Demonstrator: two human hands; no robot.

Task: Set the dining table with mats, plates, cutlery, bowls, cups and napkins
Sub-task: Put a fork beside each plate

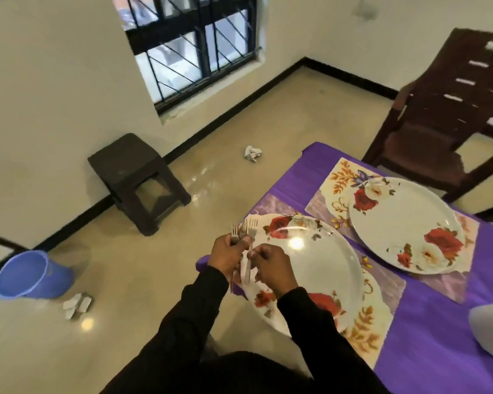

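Observation:
Two white plates with red roses lie on floral mats on the purple-covered table. The near plate sits on a mat at the table's left edge; the far plate sits on its own mat. My left hand grips a bunch of forks, tines up, just left of the near plate. My right hand pinches a single fork beside that bunch, over the plate's left rim.
A dark wooden chair stands at the table's far side. A dark stool sits by the wall under the window. A blue bucket and crumpled paper scraps lie on the floor at left. A pale rounded object shows at the right edge.

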